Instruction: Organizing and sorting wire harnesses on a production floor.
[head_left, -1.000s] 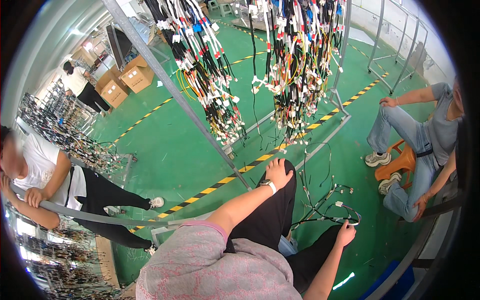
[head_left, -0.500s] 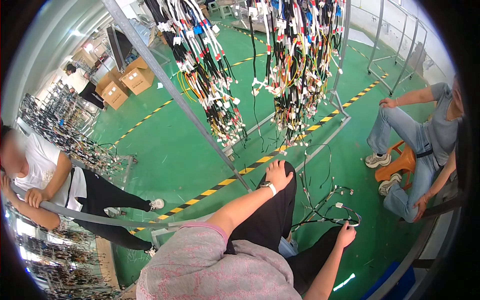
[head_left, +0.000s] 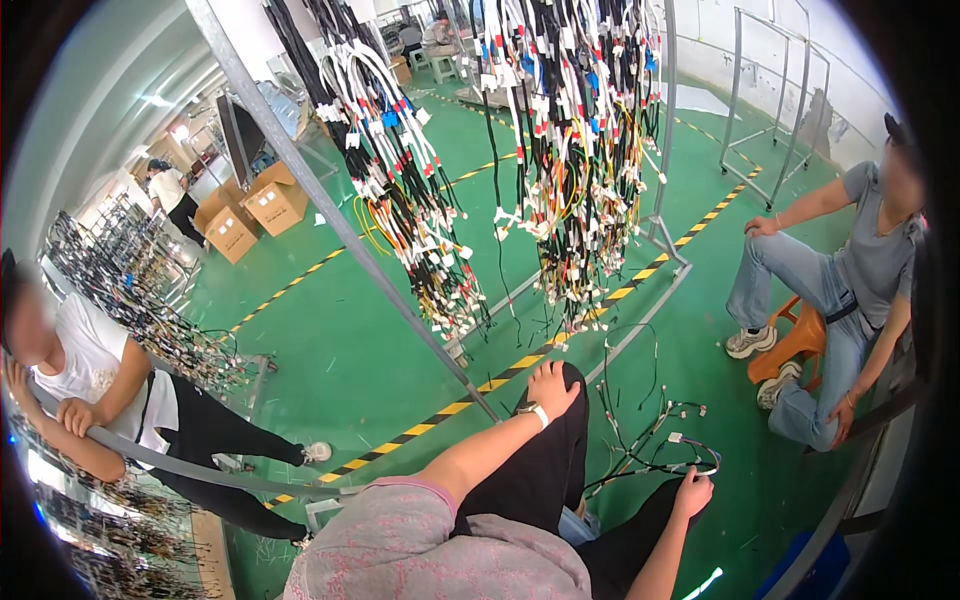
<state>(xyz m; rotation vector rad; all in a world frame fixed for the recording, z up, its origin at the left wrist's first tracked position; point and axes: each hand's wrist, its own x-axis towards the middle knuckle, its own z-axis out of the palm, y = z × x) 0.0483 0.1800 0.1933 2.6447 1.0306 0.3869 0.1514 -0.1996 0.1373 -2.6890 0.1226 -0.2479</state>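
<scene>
My left hand [head_left: 553, 390] lies on my raised knee in black trousers, fingers outstretched, holding nothing. Down at the right, my right hand [head_left: 693, 492] is closed on a wire harness [head_left: 668, 467] by its looped end, beside my other knee. Its thin black and coloured wires spread out over the green floor, with small white connectors on the branches. The fingertips partly hide the gripped stretch of wire. Ahead of me, thick bundles of similar harnesses [head_left: 585, 170] hang from a grey metal rack [head_left: 325, 205].
A person sits on an orange stool [head_left: 797, 345] at the right. Another person [head_left: 100, 390] stands at the left, holding a grey rail [head_left: 225, 470]. More harnesses [head_left: 130, 300] hang behind them. Cardboard boxes [head_left: 275, 205] stand farther back. Black-and-yellow tape [head_left: 440, 412] crosses the floor.
The view has shifted slightly, so the hanging harnesses sit lower and farther left. Both my hands keep their places on the knee and the harness.
</scene>
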